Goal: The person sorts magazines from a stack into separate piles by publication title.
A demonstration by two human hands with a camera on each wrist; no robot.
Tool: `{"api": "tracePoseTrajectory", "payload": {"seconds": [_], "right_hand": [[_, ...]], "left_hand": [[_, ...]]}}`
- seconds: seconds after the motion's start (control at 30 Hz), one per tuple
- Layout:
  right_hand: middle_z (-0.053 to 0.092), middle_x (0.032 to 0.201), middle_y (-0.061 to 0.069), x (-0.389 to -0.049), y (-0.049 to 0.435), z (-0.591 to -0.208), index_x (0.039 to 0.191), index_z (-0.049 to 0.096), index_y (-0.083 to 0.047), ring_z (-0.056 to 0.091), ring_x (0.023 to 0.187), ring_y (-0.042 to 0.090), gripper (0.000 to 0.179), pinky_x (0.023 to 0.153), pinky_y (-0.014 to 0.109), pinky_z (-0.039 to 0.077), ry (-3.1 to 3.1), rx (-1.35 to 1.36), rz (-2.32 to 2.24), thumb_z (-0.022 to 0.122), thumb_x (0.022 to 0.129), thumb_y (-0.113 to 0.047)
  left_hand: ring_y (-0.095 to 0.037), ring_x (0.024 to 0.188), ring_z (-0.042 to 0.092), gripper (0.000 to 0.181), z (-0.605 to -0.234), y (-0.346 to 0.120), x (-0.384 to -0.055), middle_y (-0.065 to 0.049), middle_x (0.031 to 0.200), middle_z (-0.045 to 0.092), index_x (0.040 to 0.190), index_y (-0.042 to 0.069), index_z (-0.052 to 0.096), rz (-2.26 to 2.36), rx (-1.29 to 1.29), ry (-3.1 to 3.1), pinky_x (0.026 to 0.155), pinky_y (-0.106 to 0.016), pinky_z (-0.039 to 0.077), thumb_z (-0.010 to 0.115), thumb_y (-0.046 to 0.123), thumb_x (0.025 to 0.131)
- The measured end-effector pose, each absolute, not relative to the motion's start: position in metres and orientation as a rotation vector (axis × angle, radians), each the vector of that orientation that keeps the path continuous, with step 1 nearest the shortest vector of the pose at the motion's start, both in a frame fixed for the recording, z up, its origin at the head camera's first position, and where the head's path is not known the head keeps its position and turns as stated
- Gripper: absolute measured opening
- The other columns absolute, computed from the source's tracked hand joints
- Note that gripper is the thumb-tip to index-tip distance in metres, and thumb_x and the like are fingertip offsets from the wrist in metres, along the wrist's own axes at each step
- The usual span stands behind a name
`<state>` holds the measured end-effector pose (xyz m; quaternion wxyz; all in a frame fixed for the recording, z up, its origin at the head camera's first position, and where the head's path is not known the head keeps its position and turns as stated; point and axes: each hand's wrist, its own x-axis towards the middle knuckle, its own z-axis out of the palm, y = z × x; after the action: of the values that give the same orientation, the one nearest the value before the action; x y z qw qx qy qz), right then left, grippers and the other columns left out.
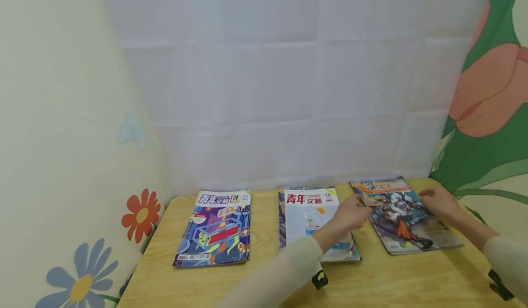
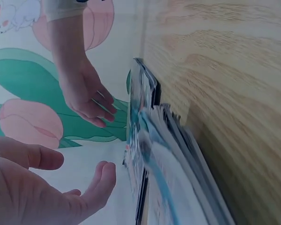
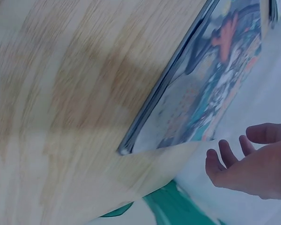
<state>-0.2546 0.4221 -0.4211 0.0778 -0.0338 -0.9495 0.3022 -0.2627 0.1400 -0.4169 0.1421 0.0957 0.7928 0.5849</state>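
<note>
On the right of the table lies a stack of magazines (image 1: 406,221) with an illustrated cover and an orange title, turned slightly askew. My left hand (image 1: 352,212) hovers by its left edge, between it and the middle stack; in the left wrist view that hand's thumb and fingers are apart with nothing between them. At the right edge is my right hand (image 1: 443,203), fingers (image 3: 227,152) loosely bent and holding nothing in the right wrist view. The middle stack of magazines (image 1: 294,216), topped by a white and pale blue cover with red characters, lies partly behind my left forearm.
Another stack of magazines (image 1: 218,230), with a purple-blue cover, lies on the left of the wooden table (image 1: 264,253). A white cloth (image 1: 272,79) hangs behind the table. Painted walls with flowers (image 1: 142,216) stand on both sides.
</note>
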Motion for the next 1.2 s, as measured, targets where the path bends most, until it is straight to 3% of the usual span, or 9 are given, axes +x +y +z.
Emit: {"api": "tracePoseTrajectory", "payload": {"seconds": [0.17,0.27,0.37,0.5,0.77,0.97,1.2], "right_hand": [[0.06,0.114,0.039,-0.25,0.4,-0.405,0.12,0.058,0.02,0.061,0.093,0.045,0.036,0.068,0.045,0.051,-2.778,-0.013,0.919,0.049,0.101,-0.009],[0.061,0.108,0.035,-0.25,0.388,-0.395,0.125,0.055,0.02,0.059,0.081,0.032,0.039,0.062,0.04,0.048,-2.774,0.027,0.981,0.047,0.103,-0.011],[0.06,0.11,0.034,-0.251,0.372,-0.388,0.127,0.055,0.018,0.057,0.081,0.03,0.04,0.062,0.04,0.047,-2.794,0.065,1.024,0.046,0.104,-0.013],[0.059,0.12,0.036,-0.249,0.348,-0.387,0.128,0.057,0.015,0.06,0.095,0.04,0.038,0.068,0.044,0.052,-2.811,0.104,1.081,0.049,0.105,-0.014],[0.063,0.118,0.029,-0.242,0.313,-0.392,0.13,0.057,0.012,0.063,0.102,0.041,0.036,0.077,0.049,0.056,-2.807,0.246,1.22,0.054,0.104,-0.013],[0.065,0.112,0.026,-0.239,0.29,-0.394,0.127,0.058,0.014,0.065,0.093,0.033,0.035,0.072,0.044,0.058,-2.813,0.338,1.308,0.059,0.101,-0.009],[0.065,0.109,0.025,-0.24,0.261,-0.408,0.131,0.052,0.015,0.066,0.088,0.032,0.039,0.073,0.043,0.06,-2.904,0.206,1.529,0.058,0.1,-0.008]], "left_hand": [[-0.014,0.076,0.065,0.047,-0.415,0.118,-0.261,0.005,0.097,0.066,0.138,0.015,0.06,1.7,0.399,2.333,0.067,-0.035,0.055,0.064,0.01,0.092],[-0.009,0.077,0.065,0.045,-0.411,0.103,-0.258,0.007,0.1,0.067,0.137,0.018,0.061,1.7,0.476,2.352,0.065,-0.03,0.053,0.063,0.012,0.093],[-0.009,0.086,0.065,0.043,-0.408,0.084,-0.254,0.008,0.105,0.067,0.136,0.021,0.062,1.635,0.511,2.397,0.068,-0.03,0.053,0.065,0.016,0.094],[-0.01,0.095,0.063,0.042,-0.41,0.061,-0.251,0.007,0.109,0.067,0.135,0.021,0.063,1.558,0.526,2.471,0.073,-0.03,0.052,0.067,0.017,0.093],[-0.012,0.101,0.062,0.042,-0.417,0.034,-0.242,0.006,0.115,0.066,0.136,0.018,0.063,1.497,0.448,2.54,0.085,-0.032,0.052,0.067,0.019,0.094],[-0.015,0.106,0.061,0.044,-0.419,0.016,-0.234,0.001,0.121,0.064,0.137,0.017,0.062,1.427,0.382,2.606,0.092,-0.037,0.051,0.068,0.02,0.094],[-0.024,0.117,0.056,0.041,-0.419,-0.01,-0.221,-0.003,0.129,0.059,0.136,0.018,0.062,1.385,0.29,2.649,0.098,-0.046,0.049,0.067,0.022,0.095]]}}
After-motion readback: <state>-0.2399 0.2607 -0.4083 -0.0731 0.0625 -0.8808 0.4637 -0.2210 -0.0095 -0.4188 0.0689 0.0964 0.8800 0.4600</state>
